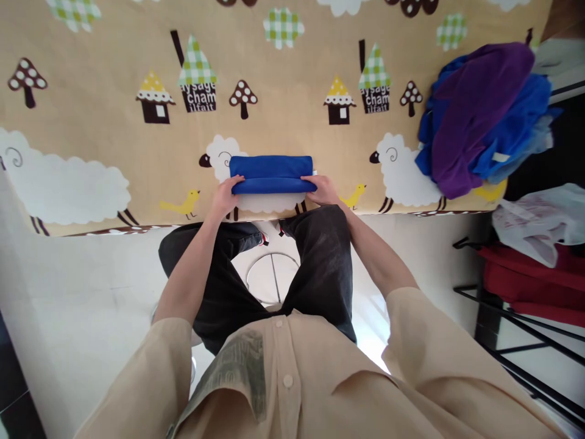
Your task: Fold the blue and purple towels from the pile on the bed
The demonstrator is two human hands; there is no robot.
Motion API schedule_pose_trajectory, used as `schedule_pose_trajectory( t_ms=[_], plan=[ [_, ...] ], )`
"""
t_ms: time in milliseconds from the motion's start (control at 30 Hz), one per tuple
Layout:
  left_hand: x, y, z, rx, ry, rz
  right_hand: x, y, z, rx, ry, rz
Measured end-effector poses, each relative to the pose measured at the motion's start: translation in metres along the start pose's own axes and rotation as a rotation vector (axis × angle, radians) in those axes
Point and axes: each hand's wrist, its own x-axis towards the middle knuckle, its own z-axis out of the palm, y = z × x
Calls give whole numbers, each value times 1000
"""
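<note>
A blue cloth [271, 167], folded into a long narrow strip, lies on the patterned tablecloth [283, 67] straight before me. Its near edge is turned over into a thicker band, and a bit of white, perhaps a label, shows at its right end. My left hand [225, 196] grips the left end of that band, fingers on top. At the opposite end, my right hand [323, 189] holds the band the same way. Both thumbs are mostly hidden.
Purple and blue cloths [484, 122] lie heaped at the table's right end. Beyond that corner are a white plastic bag [543, 219], red fabric [534, 280] and a black metal frame [516, 317]. My legs are under the table's near edge.
</note>
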Motion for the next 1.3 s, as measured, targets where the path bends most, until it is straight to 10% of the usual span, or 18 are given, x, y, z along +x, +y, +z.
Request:
schedule_pose_trajectory(
  t_ms=[300,867,1067,1200,1300],
  plan=[
    [19,-19,5,-556,237,-277,14,3,19,652,375,374],
    [19,-15,5,-199,222,-484,12,4,14,412,252,537],
    [2,17,0,161,184,-102,10,-6,-6,-64,236,277],
    [-8,37,11,221,-95,131,12,-27,-23,-198,-140,-140],
    [-5,35,20,54,-70,78,12,-39,-28,-254,-316,-186]
  ],
)
